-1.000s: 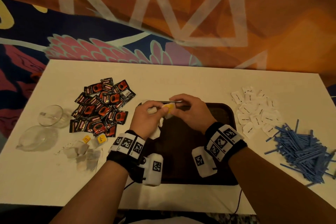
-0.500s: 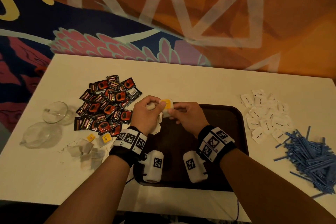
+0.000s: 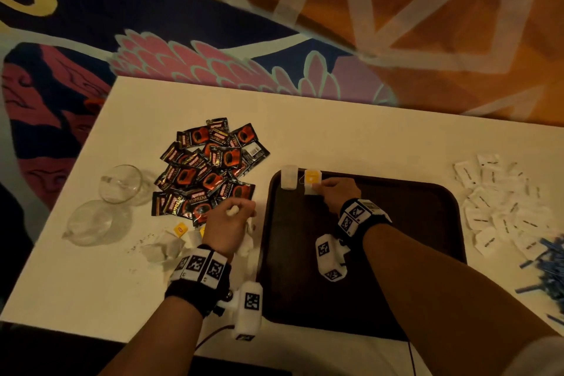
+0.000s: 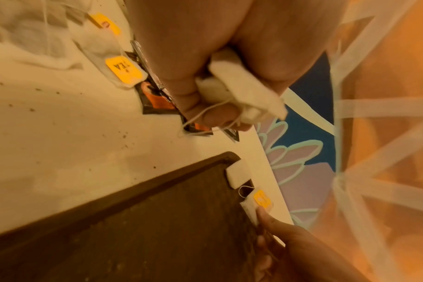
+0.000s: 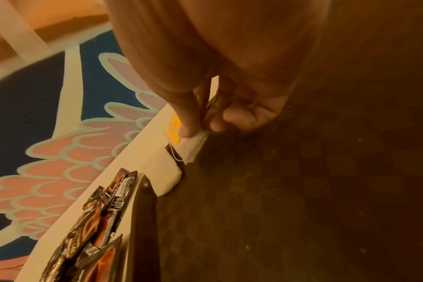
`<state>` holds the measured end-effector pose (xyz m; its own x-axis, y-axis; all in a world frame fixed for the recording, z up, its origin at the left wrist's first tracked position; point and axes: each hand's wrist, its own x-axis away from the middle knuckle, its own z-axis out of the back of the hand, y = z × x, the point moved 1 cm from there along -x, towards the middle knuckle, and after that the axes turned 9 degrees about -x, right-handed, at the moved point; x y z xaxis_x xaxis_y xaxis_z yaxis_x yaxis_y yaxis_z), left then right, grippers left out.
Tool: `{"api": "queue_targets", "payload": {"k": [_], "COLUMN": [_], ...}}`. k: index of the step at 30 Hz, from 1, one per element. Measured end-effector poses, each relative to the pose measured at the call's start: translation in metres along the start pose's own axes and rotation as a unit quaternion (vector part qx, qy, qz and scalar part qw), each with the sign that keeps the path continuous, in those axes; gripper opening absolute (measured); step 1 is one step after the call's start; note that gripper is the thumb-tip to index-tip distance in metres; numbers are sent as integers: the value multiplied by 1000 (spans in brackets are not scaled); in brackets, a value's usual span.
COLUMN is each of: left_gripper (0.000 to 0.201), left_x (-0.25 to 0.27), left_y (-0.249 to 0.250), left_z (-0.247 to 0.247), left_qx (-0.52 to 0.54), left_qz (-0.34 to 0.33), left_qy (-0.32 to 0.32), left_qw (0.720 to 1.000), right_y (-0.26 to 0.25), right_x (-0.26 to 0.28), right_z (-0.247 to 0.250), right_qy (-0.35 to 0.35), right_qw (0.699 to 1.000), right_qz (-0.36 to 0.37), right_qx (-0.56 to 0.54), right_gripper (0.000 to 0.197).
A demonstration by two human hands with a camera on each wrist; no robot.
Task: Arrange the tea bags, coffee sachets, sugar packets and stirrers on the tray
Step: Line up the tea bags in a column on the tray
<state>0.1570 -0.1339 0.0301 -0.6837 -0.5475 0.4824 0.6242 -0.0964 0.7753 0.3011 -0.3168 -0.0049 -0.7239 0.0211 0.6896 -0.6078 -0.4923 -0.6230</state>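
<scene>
A: What is nearest the person?

B: The dark tray [image 3: 427, 253] lies on the white tabletop [image 3: 91, 284]. The left hand [image 3: 227, 224] hovers beside the tray's left rim, its fingers [image 4: 188, 95] curled round a bunch of tea bags [image 4: 242, 89] with loose strings.

A: And the right hand?

B: The right hand [image 3: 338, 192] reaches to the tray's far left corner, thumb and forefinger pinching a tea bag with a yellow tag [image 3: 312, 181] that rests on the far rim. Another tea bag [image 3: 289, 177] lies just beside it at the corner.

A: What crowds the left side?

B: More loose tea bags [image 3: 171, 241] lie just left of the left hand, beyond them a heap of black coffee sachets [image 3: 207, 168], and two glass cups [image 3: 122, 183] further left.

A: On the right?

B: Blue stirrers [image 3: 546, 265] are piled near the tabletop's right edge, white sugar packets [image 3: 500, 201] beyond them. Past the tabletop spreads a patterned carpet [image 3: 274, 24].
</scene>
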Motion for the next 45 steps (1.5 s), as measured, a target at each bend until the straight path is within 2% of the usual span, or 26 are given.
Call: {"api": "queue_targets", "payload": {"k": [9,20,24,27,31,33,36,38,45], "left_gripper": [10,12,10,13,28,36,40,38,36], "left_x": [-14,-12,6,6,16,24,37,45,58], "left_y": [-13,-12,4,8,19,27,40,49,61], "left_z": [18,7,-7,-15,-35,-46,-61,-68,-77], "left_qx": [32,72,110,151,96,86,104,114,100], "left_qz": [23,39,80,127,87,71,62,58,57], "left_qy": [-6,-44,-99,-136,-135,-147,-165,-162,-123], "left_qw": [999,996,986,971,982,983,979,978,986], "right_y": [1,4,9,4,2,4,8,11,18], "right_x": [-15,-5,21,43,83,98,108,111,119], "right_z": [-16,-5,15,11,14,18,25,31,55], "right_qy": [17,8,4,-58,-172,-193,-173,-153,-127], "right_qw": [1000,996,996,992,970,964,966,969,972], "right_qz": [-7,-10,28,91,168,180,192,193,164], "right_qx": [-5,-90,-85,-58,-35,-18,22,20,-111], "right_gripper": [28,26,23,19,13,14,19,14,22]}}
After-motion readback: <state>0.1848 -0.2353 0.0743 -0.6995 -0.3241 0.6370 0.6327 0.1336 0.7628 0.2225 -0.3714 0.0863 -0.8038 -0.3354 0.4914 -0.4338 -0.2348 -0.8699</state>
